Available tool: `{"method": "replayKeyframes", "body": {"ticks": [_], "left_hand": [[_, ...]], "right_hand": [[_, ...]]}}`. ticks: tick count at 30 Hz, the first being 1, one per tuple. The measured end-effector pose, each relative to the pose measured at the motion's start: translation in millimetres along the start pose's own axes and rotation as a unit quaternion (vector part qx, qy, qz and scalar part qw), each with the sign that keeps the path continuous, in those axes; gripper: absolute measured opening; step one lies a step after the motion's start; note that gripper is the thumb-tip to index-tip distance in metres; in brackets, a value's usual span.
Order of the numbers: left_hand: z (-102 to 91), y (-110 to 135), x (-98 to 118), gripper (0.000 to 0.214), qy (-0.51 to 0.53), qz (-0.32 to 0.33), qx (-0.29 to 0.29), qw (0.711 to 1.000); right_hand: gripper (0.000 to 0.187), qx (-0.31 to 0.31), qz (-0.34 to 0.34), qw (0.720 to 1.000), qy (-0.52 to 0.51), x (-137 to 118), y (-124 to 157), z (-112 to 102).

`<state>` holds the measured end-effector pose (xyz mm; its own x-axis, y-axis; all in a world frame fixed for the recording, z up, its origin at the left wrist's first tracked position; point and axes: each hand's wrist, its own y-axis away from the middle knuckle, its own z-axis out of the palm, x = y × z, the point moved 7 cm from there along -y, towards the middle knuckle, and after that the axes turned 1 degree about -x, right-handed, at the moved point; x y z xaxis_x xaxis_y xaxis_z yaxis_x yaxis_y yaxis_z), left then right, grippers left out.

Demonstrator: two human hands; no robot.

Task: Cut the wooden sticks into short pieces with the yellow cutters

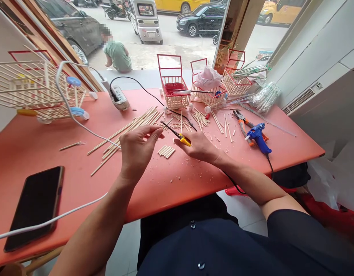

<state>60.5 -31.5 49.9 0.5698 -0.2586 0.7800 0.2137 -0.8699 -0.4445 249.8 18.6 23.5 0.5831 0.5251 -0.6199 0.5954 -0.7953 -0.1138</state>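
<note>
Right grip: wrapped around yellow-handled pliers, their tip just beside the left fingertips.
Left grip: thumb and fingers pinched close — cannot tell whether on a stick.
Short sticks: side by side on the table, between the hands.
Long sticks: loosely bundled — just beyond the left hand.

Before you spreads a salmon-coloured table — beyond it, a wide window gives you a daylit street with parked cars. To your right rises a white panelled surface; below you lies pale tiled floor.
</note>
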Motion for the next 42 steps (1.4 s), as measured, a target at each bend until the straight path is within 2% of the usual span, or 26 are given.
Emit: {"method": "replayKeyframes", "body": {"ticks": [4, 7, 11, 17, 21, 30, 35, 42], "left_hand": [[-0.3, 4.0, 11.9, 0.019, -0.062, 0.06, 0.017, 0.996], [-0.9, 5.6, 14.7, 0.021, -0.094, 0.078, 0.03, 0.992], [-0.9, 4.1, 12.3, 0.017, -0.078, 0.062, 0.025, 0.995], [0.8, 2.6, 9.6, 0.01, -0.061, 0.038, 0.026, 0.997], [2.5, 4.2, 10.7, 0.019, -0.061, 0.043, 0.034, 0.997], [6.2, 4.2, 10.1, 0.024, -0.016, -0.017, -0.005, 1.0], [6.1, 6.2, 16.0, 0.027, -0.033, -0.006, -0.004, 0.999], [7.8, 7.0, 16.0, 0.034, -0.068, 0.002, 0.007, 0.998]], "right_hand": [[0.045, -0.003, 0.003, 1.0, 0.027, -2.6, 3.3, 2.6], [0.039, -0.002, -0.007, 0.999, 0.039, -4.0, 3.0, 5.7], [0.032, 0.01, -0.009, 0.999, 0.051, -3.0, 0.5, 4.8], [0.041, 0.013, 0.026, 0.998, 0.056, -0.5, 0.3, -0.5], [0.044, -0.015, 0.024, 0.998, 0.053, -1.9, -3.0, 2.4], [0.058, -0.102, 0.031, 0.994, -0.038, 3.9, -3.5, 1.3], [0.065, -0.142, 0.027, 0.986, -0.087, 4.4, -2.2, 3.1], [0.064, -0.059, 0.01, 0.997, -0.05, -2.4, -5.3, 0.8]]}}
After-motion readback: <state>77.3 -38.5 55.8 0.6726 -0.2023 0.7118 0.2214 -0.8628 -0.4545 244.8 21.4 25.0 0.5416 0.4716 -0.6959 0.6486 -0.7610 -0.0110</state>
